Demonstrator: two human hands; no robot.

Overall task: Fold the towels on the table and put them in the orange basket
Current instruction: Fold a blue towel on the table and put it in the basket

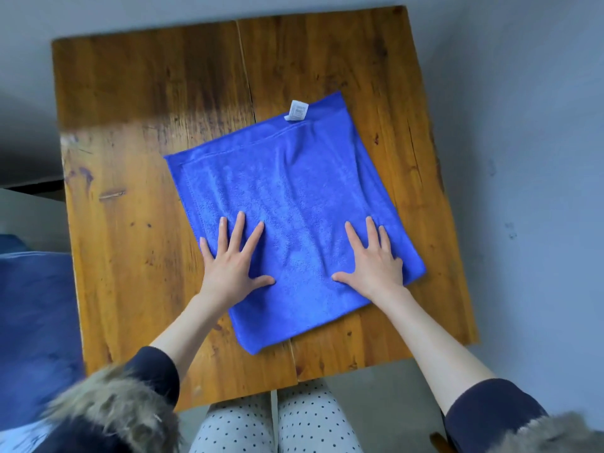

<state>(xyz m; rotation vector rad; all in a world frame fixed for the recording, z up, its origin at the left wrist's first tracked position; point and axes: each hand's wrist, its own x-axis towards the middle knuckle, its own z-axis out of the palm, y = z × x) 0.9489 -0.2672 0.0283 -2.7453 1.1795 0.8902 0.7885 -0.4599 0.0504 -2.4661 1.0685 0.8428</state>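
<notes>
Towel: bright blue terry-cloth towel (294, 204) lies flat, folded, skewed on the wooden desk (137, 132) — white label (296, 110) at its far edge.
Left hand (233, 261): fingers spread, palm pressing the towel's near-left edge.
Right hand (374, 259): fingers spread — flat on the towel's near-right part.
Beside desk: blue fabric (32, 322) at left.

Blue towel (294, 204): soft cloth, matt, short fuzzy pile, stitched hem along the edges, small white fabric label (296, 110) at the far edge. Surface (147, 93): varnished wood planks, orange-brown, glossy with a pale sheen at the left, grain, dark knots and scratches showing. Sleeves (157, 371): dark matt cloth, trimmed with shaggy fur (108, 407). Trousers (294, 423): pale dotted fabric.
</notes>
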